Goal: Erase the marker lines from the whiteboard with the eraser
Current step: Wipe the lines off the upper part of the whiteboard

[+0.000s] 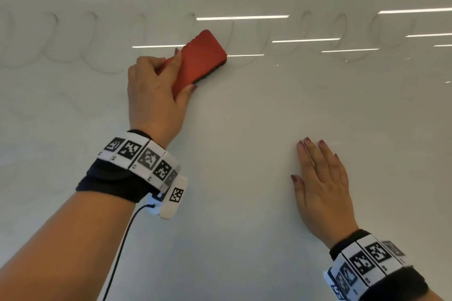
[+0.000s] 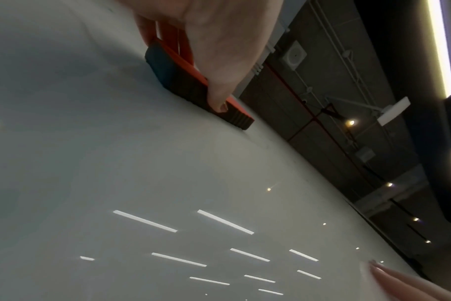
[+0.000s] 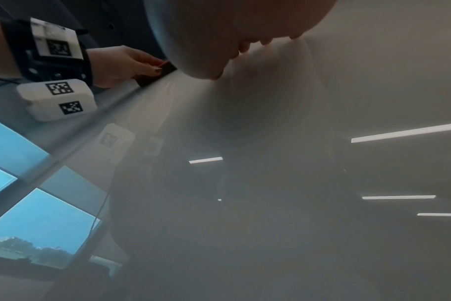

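Observation:
A red eraser (image 1: 199, 60) with a dark felt underside (image 2: 183, 85) lies flat against the white whiteboard (image 1: 244, 117). My left hand (image 1: 156, 90) grips its lower end, thumb on one long edge and fingers on the other. Faint grey looping marker lines (image 1: 80, 39) run across the upper part of the board, to the left and right of the eraser and above it. My right hand (image 1: 320, 183) rests flat on the board at the lower right, fingers straight, holding nothing. In the right wrist view the left hand (image 3: 126, 65) and the eraser (image 3: 165, 70) appear at upper left.
Ceiling light strips reflect on the glossy board (image 1: 242, 17). The board's far edge (image 2: 309, 169) borders a dark ceiling with pipes and lamps. A window reflection (image 3: 39, 224) shows at the lower left of the right wrist view. A cable (image 1: 122, 247) hangs from my left wristband.

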